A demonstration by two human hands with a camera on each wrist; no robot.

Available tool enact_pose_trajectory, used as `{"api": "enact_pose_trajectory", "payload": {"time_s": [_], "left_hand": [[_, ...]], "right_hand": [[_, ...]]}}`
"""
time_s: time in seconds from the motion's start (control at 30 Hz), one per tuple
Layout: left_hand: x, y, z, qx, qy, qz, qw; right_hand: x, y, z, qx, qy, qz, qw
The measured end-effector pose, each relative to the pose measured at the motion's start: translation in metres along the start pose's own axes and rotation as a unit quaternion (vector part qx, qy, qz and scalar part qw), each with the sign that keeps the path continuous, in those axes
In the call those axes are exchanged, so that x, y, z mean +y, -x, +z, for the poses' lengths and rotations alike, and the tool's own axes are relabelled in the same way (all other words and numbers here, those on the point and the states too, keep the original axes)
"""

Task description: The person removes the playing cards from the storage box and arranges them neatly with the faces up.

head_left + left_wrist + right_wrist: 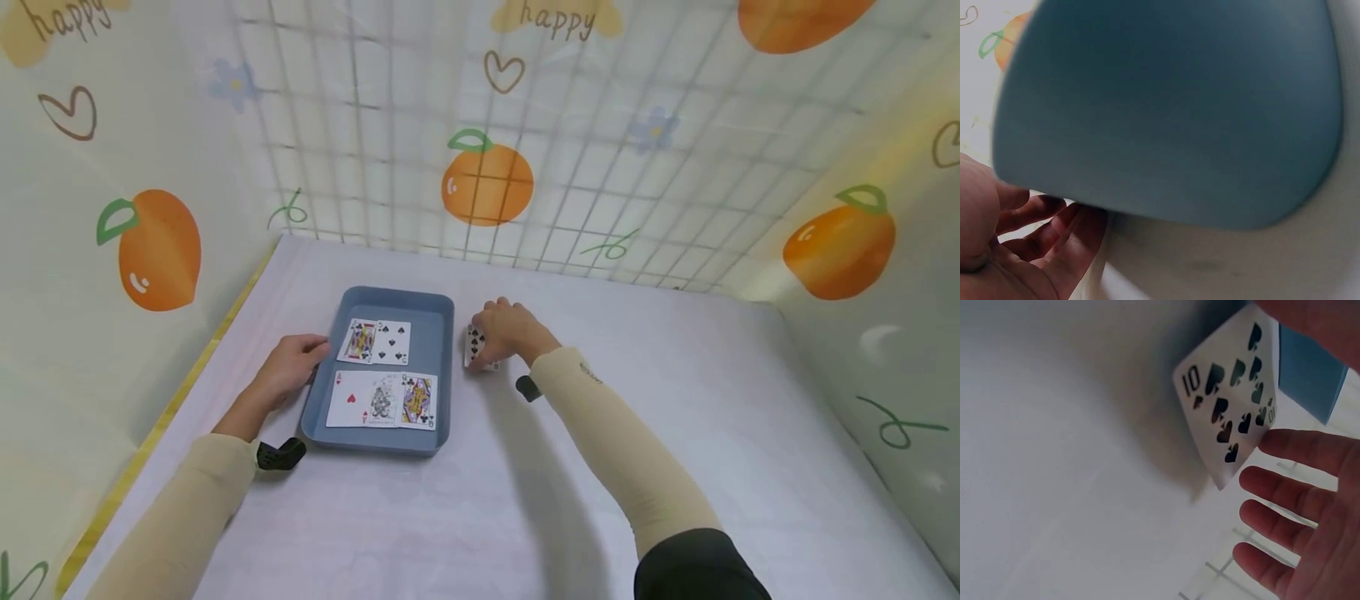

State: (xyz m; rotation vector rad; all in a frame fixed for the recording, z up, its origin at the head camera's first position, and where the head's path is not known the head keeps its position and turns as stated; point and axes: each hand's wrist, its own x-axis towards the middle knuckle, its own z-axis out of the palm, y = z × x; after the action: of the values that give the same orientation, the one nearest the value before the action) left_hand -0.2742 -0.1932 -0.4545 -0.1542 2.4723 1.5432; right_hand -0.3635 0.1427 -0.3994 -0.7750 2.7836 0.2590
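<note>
Near the tray's right side my right hand (510, 327) pinches a ten of spades (1229, 400) between thumb and index finger. That card is tilted up off the white table, its face toward the wrist camera. The other three fingers (1285, 490) are spread apart from it. My left hand (291, 367) holds the left edge of a blue-grey tray (375, 443), bent fingertips at its rim. Inside the tray lie two rows of overlapping cards: a face card (362, 342) and a black five (392, 350) above; an ace of hearts (348, 400), a joker (382, 402) and a black queen (417, 402) below.
A white cloth covers the table (675, 400). Behind it rises a wire grid (390, 150) under a sheet printed with oranges, and more of this sheet closes in both sides. A yellow strip (180, 396) runs along the left table edge.
</note>
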Motion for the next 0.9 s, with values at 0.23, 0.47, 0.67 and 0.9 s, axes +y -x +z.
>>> {"api": "enact_pose_trajectory", "payload": {"time_s": [0.23,0.47,0.67,0.9], "left_hand": [[-0.0017,-0.0002,0.0003,0.001,-0.004,0.003,1.0000],[-0.0007,0.0000,-0.0019,-0.005,-0.010,0.007,0.9999],[-0.0006,0.0008,-0.0017,-0.006,-0.012,0.000,0.9999],[-0.0007,-0.0005,-0.0040,-0.008,-0.013,0.006,0.9999]], "right_hand": [[-0.0027,-0.0043,0.0019,0.000,0.002,0.002,1.000],[-0.0041,-0.0060,0.0028,-0.007,-0.010,0.010,1.000],[-0.0056,-0.0065,0.0034,-0.019,-0.020,0.011,1.000],[-0.0066,-0.0087,0.0032,-0.021,-0.029,0.015,0.999]]}}
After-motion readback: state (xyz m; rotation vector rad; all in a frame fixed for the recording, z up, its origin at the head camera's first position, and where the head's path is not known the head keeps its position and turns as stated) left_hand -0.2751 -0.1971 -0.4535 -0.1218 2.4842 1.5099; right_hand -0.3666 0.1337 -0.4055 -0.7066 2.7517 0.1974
